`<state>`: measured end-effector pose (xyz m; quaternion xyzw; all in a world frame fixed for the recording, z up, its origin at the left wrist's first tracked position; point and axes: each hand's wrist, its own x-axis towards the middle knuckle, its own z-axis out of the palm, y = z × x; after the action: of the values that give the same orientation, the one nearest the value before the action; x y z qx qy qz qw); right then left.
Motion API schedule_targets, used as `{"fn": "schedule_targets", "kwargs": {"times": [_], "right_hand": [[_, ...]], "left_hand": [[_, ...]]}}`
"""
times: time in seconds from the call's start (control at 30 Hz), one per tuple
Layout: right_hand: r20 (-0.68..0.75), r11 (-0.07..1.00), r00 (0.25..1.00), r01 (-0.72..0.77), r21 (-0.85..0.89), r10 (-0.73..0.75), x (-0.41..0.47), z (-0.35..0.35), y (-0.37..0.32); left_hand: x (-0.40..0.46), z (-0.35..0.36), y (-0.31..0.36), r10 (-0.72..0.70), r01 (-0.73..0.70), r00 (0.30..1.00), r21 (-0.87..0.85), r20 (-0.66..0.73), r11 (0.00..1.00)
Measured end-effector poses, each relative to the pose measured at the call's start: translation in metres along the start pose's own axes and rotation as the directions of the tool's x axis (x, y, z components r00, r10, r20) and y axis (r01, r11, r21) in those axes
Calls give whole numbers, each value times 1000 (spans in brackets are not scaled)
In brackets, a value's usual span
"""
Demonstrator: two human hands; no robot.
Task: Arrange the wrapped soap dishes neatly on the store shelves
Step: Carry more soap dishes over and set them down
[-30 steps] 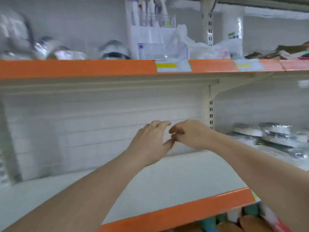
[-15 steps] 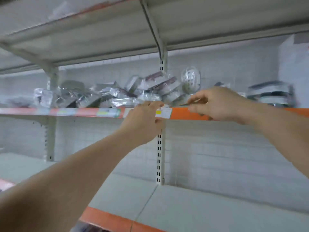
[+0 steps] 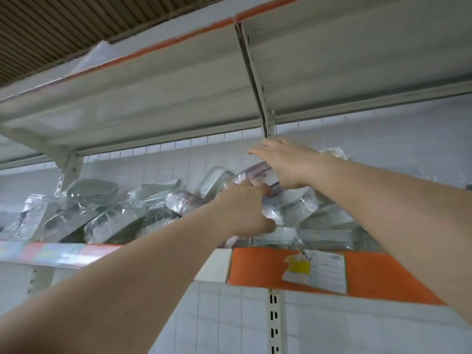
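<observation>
Several wrapped soap dishes [image 3: 102, 213] lie heaped in clear plastic on a high shelf with an orange front edge [image 3: 383, 274]. Both my arms reach up into the heap near the middle upright. My left hand [image 3: 242, 210] grips one wrapped dish [image 3: 274, 215], with fingers over it and thumb beneath. My right hand [image 3: 283, 162] is higher, fingers stretched straight to the left, and rests on top of a tilted mauve wrapped dish [image 3: 251, 172]. More wrapped dishes [image 3: 329, 233] lie flat to the right, partly hidden by my right forearm.
Another shelf [image 3: 178, 98] hangs close above the heap and leaves little headroom. A slotted upright [image 3: 275, 315] runs down the white tiled back wall. A price label [image 3: 316, 270] is stuck on the orange edge. A pale label strip [image 3: 51, 254] covers the left edge.
My view has tilted up from the lower shelves to the high shelf. Both hands rose from in front of its orange edge into the heap, and the left one took hold of a dish.
</observation>
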<state>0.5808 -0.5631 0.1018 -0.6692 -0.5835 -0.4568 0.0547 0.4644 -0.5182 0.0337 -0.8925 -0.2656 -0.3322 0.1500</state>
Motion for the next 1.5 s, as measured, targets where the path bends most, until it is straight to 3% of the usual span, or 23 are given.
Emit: {"fn": "schedule_targets", "kwargs": {"times": [0.13,0.23,0.33,0.53,0.7,0.83,1.2,1.5], "right_hand": [[101,994,992,77,-73,-70,37,30,-4],[-6,998,999,47,-46,-47,40,36,-3],[-130,994,990,-60,-92,48,30,28,1],[-337,947,901,-313,-68,273,-21,-15,21],[-266,914,885,-405,-36,381,-89,-51,20],[-215,875,859,-483,-41,464,-136,-74,-4],[-95,782,793,-609,-137,601,-240,-128,-33],[-61,693,718,-688,-215,694,-354,-170,20]], "left_hand": [[26,10,-8,36,-40,995,48,91,998],[36,17,-7,-14,-7,995,220,97,976],[42,26,-3,-26,35,999,332,-31,943],[32,17,-15,63,-12,959,186,-276,983],[-3,1,-26,29,-72,934,-107,-357,992],[-34,-11,-22,-90,-91,917,-423,-389,902],[-95,-12,39,121,-344,890,-475,-439,810],[-97,-15,154,200,-459,858,-531,-473,712]]}}
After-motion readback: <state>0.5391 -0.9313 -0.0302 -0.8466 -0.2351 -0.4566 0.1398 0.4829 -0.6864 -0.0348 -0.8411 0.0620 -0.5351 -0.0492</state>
